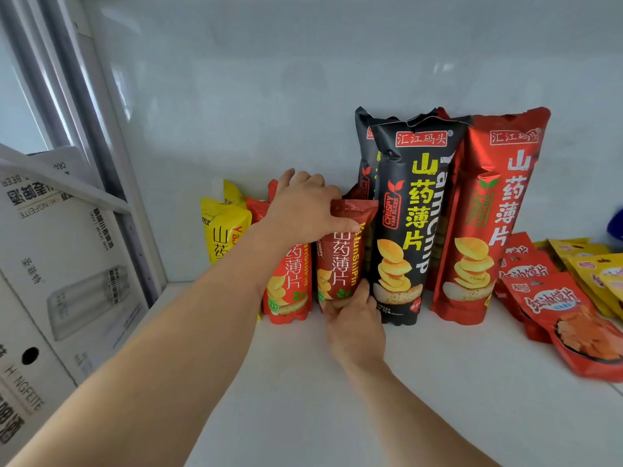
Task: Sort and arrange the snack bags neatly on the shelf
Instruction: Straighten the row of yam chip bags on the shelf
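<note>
Small red bag (340,261) upright, held top and bottom by both hands

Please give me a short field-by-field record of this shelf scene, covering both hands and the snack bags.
left hand: grips the top of the small dark red bag
right hand: holds the same bag's bottom
held bag: upright on the shelf
left neighbour: small red bag, upright
further left: yellow bag
right neighbours: tall black bag, tall red bag, both standing
far right: flat red pouches and yellow pouches, leaning in overlapping rows
left edge: cardboard box
</note>
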`<action>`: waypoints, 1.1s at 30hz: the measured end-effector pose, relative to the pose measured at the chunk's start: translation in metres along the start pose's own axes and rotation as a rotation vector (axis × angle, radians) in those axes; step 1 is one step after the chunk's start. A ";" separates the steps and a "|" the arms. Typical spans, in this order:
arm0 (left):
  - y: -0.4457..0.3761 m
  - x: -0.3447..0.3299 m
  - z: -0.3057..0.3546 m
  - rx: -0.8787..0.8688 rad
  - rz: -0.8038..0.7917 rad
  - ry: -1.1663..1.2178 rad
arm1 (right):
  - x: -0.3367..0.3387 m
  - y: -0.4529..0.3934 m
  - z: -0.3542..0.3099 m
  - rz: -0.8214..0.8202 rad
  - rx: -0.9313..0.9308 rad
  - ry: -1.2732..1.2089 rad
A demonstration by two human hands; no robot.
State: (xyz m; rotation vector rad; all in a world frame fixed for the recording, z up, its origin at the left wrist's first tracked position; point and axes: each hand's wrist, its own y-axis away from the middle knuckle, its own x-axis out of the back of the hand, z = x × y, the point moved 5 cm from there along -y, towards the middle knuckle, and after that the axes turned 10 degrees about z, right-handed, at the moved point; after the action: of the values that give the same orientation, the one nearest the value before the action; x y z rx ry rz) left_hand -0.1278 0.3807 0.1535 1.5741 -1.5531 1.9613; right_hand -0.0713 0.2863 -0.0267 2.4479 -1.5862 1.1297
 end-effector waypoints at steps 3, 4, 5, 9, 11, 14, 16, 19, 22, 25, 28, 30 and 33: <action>0.002 -0.001 -0.001 -0.008 0.042 0.002 | -0.002 -0.001 0.001 -0.001 -0.015 0.037; 0.004 0.000 -0.001 -0.005 0.059 0.021 | -0.003 0.000 0.002 0.003 -0.010 0.054; 0.005 0.002 -0.003 0.008 0.085 0.060 | -0.003 0.001 0.002 0.010 -0.002 0.069; 0.021 0.024 -0.023 0.142 0.408 0.303 | -0.005 0.001 0.004 0.030 -0.005 0.073; 0.046 0.037 -0.043 0.262 0.673 0.453 | -0.006 0.004 0.006 0.038 -0.021 0.042; 0.087 0.044 -0.064 0.412 0.916 0.657 | -0.004 0.013 0.006 0.078 -0.006 0.041; 0.094 0.044 -0.069 0.417 0.939 0.795 | 0.000 0.019 0.003 0.129 0.008 0.059; 0.088 0.050 -0.068 0.449 0.920 1.046 | 0.005 0.023 -0.007 0.216 0.080 0.037; 0.103 0.063 -0.078 0.554 1.113 1.337 | 0.007 0.026 -0.023 0.249 0.174 -0.046; 0.137 0.055 -0.107 0.725 1.302 1.310 | 0.009 0.028 -0.032 0.248 0.224 -0.150; 0.163 0.006 -0.132 0.937 1.057 1.180 | 0.003 0.031 -0.042 0.132 0.270 -0.246; 0.172 -0.037 -0.141 1.030 0.707 1.197 | -0.004 0.033 -0.050 0.075 0.309 -0.218; 0.171 -0.072 -0.145 0.880 0.334 1.256 | -0.014 0.037 -0.058 0.046 0.276 -0.139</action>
State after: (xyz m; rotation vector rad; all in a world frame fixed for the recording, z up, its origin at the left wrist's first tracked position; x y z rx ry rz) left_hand -0.3011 0.4522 0.0108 -0.1228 -0.4120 3.0066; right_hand -0.1368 0.3012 -0.0054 2.7303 -1.6283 1.2915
